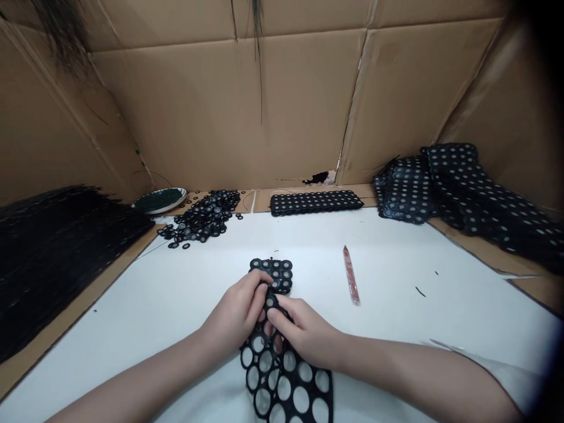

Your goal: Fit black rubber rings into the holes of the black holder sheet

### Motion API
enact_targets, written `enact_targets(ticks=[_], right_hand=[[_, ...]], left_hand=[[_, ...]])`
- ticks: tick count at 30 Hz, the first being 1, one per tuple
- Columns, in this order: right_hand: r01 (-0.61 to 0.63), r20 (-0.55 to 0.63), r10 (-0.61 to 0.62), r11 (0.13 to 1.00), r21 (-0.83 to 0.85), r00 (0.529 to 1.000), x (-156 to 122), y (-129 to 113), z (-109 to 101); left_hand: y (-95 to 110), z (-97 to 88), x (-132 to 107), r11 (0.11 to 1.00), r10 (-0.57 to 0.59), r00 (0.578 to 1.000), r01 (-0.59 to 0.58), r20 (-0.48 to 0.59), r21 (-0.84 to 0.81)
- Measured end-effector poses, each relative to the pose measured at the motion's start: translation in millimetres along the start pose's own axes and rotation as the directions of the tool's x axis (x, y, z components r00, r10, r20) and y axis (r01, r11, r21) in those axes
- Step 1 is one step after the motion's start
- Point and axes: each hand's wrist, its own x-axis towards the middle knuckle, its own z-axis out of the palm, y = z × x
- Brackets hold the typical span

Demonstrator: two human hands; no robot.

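A black sheet of joined rings (284,388) runs from the bottom edge up to my hands, its round holes showing the white surface. My left hand (247,302) pinches the sheet near its far part, fingers bent. Close beside it, my right hand (304,329) grips the same sheet with thumb and fingers pressed together; some fingertips show through the holes. Just beyond the hands lies a small block of black rings (284,273), flat on the table; whether it joins the held sheet is hidden by my fingers.
Loose black rings (207,214) are heaped at the back left beside a white plate (178,201) with dark green contents. A folded perforated strip (315,202) lies at the back. Further strips (476,194) pile up right. A red pointed stick (351,276) lies right; dark strands (66,252) left.
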Motion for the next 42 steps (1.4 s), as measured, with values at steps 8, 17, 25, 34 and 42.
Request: enact_targets(ticks=[8, 17, 25, 34, 42], right_hand=[[-0.034, -0.037, 0.037, 0.996, 0.082, 0.999, 0, 0, 1], [0.015, 0.007, -0.015, 0.995, -0.094, 1.000, -3, 0, 0], [0.101, 0.025, -0.098, 0.968, -0.228, 0.995, -5, -1, -1], [0.153, -0.026, -0.167, 0.946, -0.285, 0.986, -3, -7, -2], [0.021, 0.027, -0.018, 0.994, -0.105, 0.999, -5, 1, -3]], left_hand=[[-12, 3.8, -6, 0.923, 0.284, 0.939, -0.213, -0.193, 0.320], [-11, 7.8, -8, 0.861, 0.390, 0.921, -0.372, 0.020, 0.347], [6, -7.9, -7, 0.986, 0.115, 0.973, -0.137, 0.201, 0.098], [-9, -17.0, 4, 0.986, 0.034, 0.984, -0.005, -0.175, 0.166], [-11, -14.1, 5, 0.983, -0.012, 0.987, 0.042, -0.162, 0.178]])
